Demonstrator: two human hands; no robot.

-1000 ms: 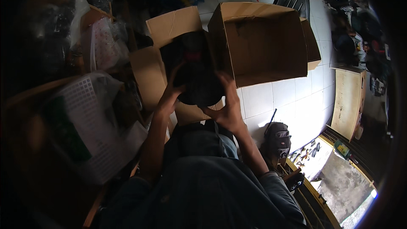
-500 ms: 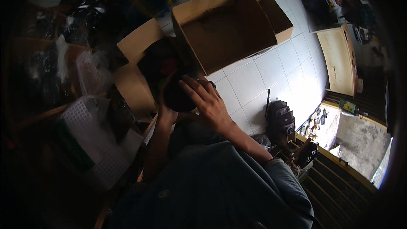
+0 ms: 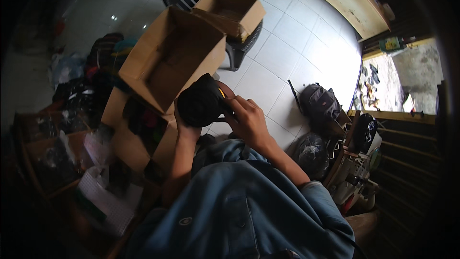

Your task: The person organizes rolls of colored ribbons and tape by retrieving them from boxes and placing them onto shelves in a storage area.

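Both hands, left hand (image 3: 184, 127) and right hand (image 3: 248, 121), fingers wrapped around a rounded black fabric bundle (image 3: 200, 101), beside an open brown cardboard box (image 3: 167, 60).

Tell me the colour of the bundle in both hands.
Black bundle, with a small yellow edge, seen from the head view.

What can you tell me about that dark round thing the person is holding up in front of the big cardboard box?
The black bundle looks like soft, matte fabric bunched into a rounded lump, with a thin yellow-orange edge showing on its right side. It is held in the air between both hands: the left hand cups it from below, the right hand grips its right side. It sits just in front of the open cardboard box. Its exact kind is too dark to tell.
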